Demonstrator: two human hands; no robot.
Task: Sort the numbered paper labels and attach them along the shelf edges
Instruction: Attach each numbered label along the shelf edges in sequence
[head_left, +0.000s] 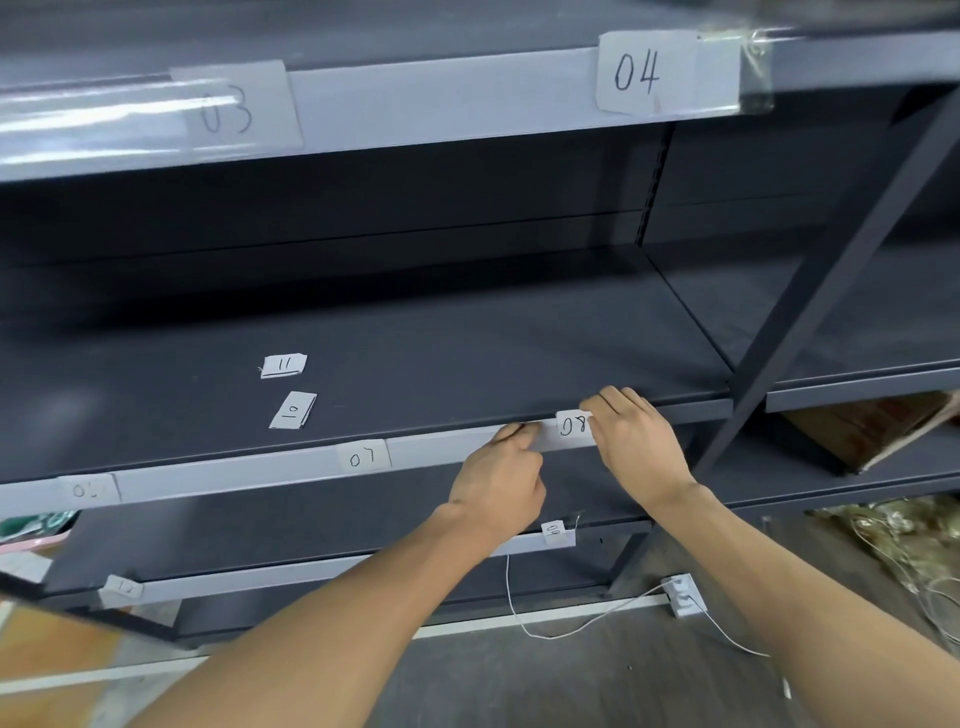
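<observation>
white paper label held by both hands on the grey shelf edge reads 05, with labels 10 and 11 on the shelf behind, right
No: the head view shows the white paper label held by the left hand and right hand on the grey shelf edge reads 08, not 05. Loose label 10 and label 11 lie on the shelf behind.

The dark grey shelf (467, 338) carries two loose paper slips left of its middle: label 11 (283, 365) farther back, label 10 (292, 410) nearer the front edge. Label 07 (363, 457) and label 08 (574, 428) sit on that edge.
</observation>
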